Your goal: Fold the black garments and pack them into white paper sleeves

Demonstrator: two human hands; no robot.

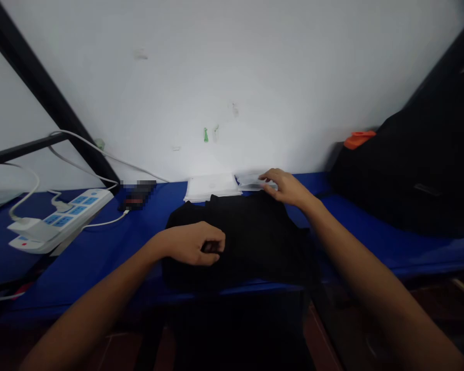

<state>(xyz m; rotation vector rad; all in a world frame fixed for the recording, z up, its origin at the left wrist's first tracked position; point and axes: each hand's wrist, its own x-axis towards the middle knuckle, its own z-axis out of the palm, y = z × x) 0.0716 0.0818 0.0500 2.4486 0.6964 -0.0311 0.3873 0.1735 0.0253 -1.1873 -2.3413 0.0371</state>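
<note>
The left hand (189,243) curls on a black garment (255,239), fingers pressed together — whether they pinch cloth, I cannot tell. The right hand (288,188), fingers spread, touches a clear plastic packet (249,181) just past the garment's far edge. A white paper stack (211,186) sits beside it; a power strip (60,219) lies left of the garment, a black bag (406,170) right.

L forearm (100,288) & R forearm (355,263) bare, slim; L hand (191,243), R hand (288,188) bare too.
</note>
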